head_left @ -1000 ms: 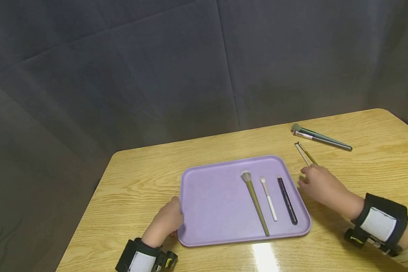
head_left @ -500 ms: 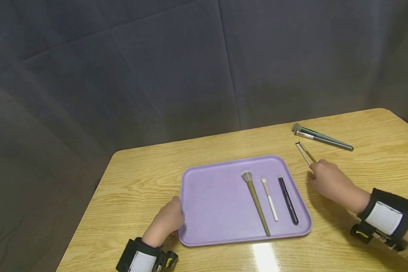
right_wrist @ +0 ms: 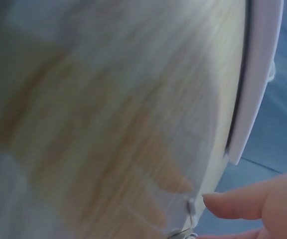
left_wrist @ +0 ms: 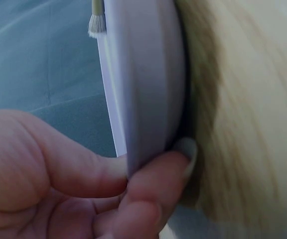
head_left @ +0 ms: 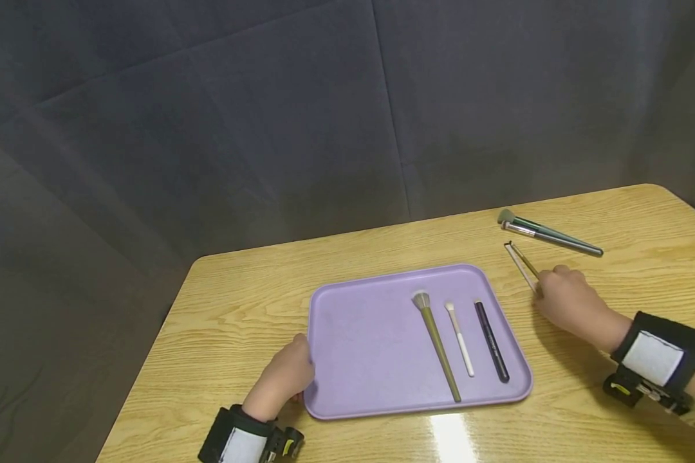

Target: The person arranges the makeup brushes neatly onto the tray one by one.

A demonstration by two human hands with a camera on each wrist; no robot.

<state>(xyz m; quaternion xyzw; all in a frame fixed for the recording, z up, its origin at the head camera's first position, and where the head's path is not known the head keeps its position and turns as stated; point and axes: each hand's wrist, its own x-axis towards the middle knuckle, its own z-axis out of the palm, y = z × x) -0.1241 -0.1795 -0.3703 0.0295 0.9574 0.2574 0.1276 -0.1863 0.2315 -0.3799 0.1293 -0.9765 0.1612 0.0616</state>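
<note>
My left hand (head_left: 287, 370) holds the left rim of a lilac tray (head_left: 359, 347); in the left wrist view the thumb lies on top and the curled fingers reach beneath the edge. To the right of the tray, my right hand (head_left: 573, 307) is over the near ends of two thin makeup brushes: one with a pale handle (head_left: 520, 267) and one gold-coloured (head_left: 524, 259). Their small dark tips point away, and the hand hides part of the gold one. In the right wrist view the thumb (right_wrist: 238, 201) is straight, beside a brush end (right_wrist: 191, 207).
Three makeup brushes lie side by side in the tray: a large olive one (head_left: 437, 347), a small white one (head_left: 461, 341) and a black one (head_left: 491, 344). Farther back on the wooden table (head_left: 255, 289) rest a green brush (head_left: 505, 217) and a grey-handled brush (head_left: 562, 242). A dark curtain (head_left: 301, 128) hangs behind.
My right hand has shifted right, away from the tray, along the two thin brushes, and more of the pale handle shows. The left hand keeps its place on the rim.
</note>
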